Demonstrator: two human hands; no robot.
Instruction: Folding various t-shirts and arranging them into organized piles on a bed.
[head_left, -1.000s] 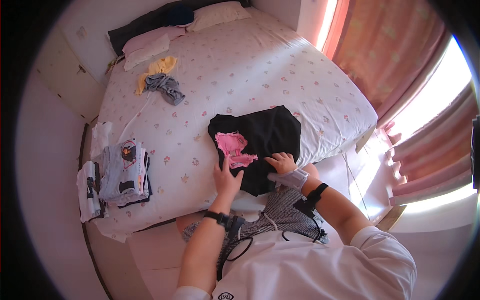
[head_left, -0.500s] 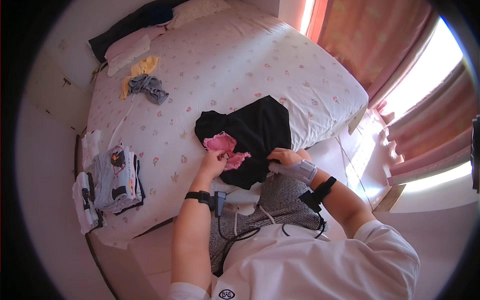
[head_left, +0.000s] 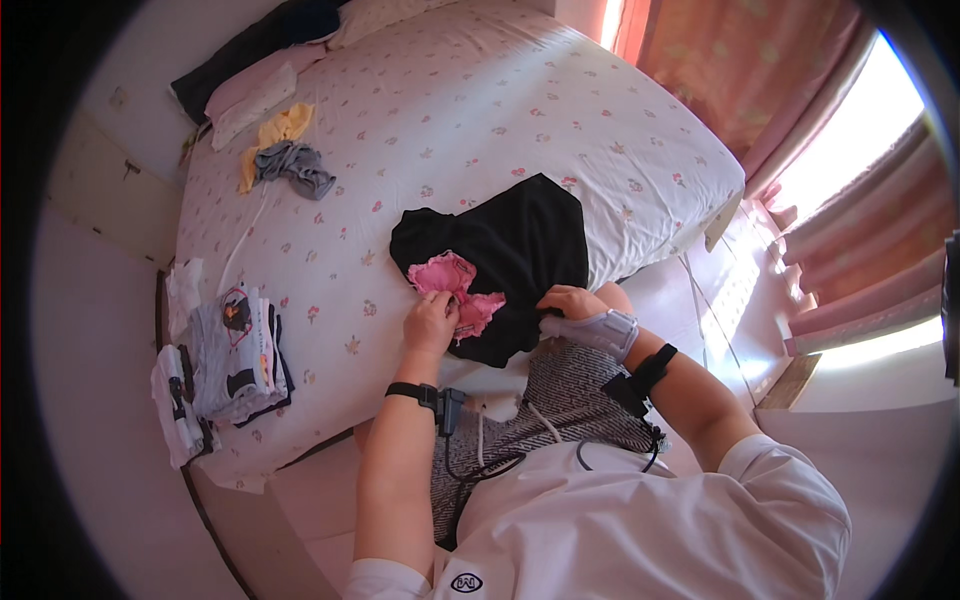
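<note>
A black garment (head_left: 520,235) lies spread on the near edge of the bed. On its left part is a pink frilly piece of cloth (head_left: 440,268), shaped rather like a bow; I cannot tell whether it is sewn on. My left hand (head_left: 432,322) pinches the middle of this pink piece, its fingertips partly hidden. At the garment's near right edge, my right hand (head_left: 572,302) grips the black cloth with bent fingers.
Folded clothes (head_left: 235,350) are stacked at the bed's left edge, beside white and black folded items (head_left: 178,400). Farther back lie crumpled grey cloth (head_left: 292,168) and yellow cloth (head_left: 286,122). Pillows (head_left: 255,100) rest at the far left; curtains (head_left: 740,90) hang on the right.
The view has shifted slightly. The pink piece's lower right part has been spread a little under my left hand. My right hand keeps its hold at the black garment's edge.
</note>
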